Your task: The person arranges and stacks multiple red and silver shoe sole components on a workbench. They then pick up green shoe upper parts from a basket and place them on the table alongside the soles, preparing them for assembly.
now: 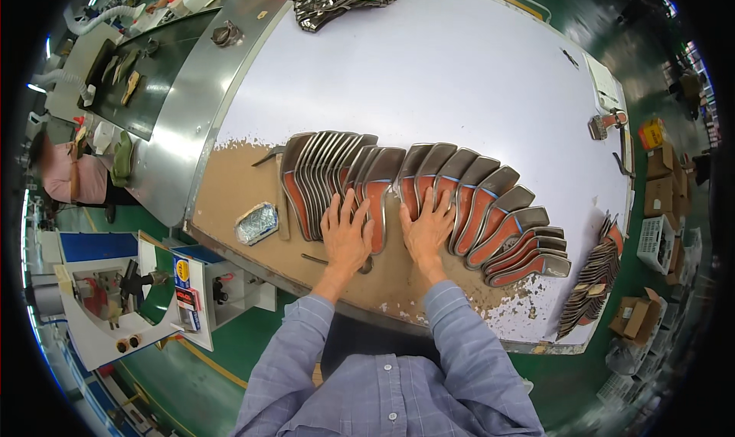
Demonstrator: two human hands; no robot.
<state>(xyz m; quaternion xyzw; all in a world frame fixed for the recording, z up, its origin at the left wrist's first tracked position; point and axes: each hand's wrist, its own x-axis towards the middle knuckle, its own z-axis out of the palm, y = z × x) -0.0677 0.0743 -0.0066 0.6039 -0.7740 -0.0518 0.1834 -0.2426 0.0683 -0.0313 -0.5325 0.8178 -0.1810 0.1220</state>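
Observation:
Two rows of curved shoe insoles lie on the table, dark grey at one end and orange-red at the other, with dark edges. My left hand (pixel 347 236) rests with fingers spread on the right end of the left row (pixel 302 178), touching a front insole (pixel 383 166). At the left end of the fanned right row (pixel 484 211), my right hand (pixel 429 229) lies palm down, its fingers stretched over the orange-red parts. Neither hand is closed round an insole. A thin dark tool (pixel 314 260) lies partly hidden beside my left wrist.
A foil-wrapped block (pixel 256 224) sits left of the rows, near a dark-headed tool (pixel 268 156). Another insole stack (pixel 593 284) lies at the right edge. A shiny dark bundle (pixel 344 2) is at the far side. A metal-edged conveyor (pixel 172 77) and a seated person (pixel 73 169) are left.

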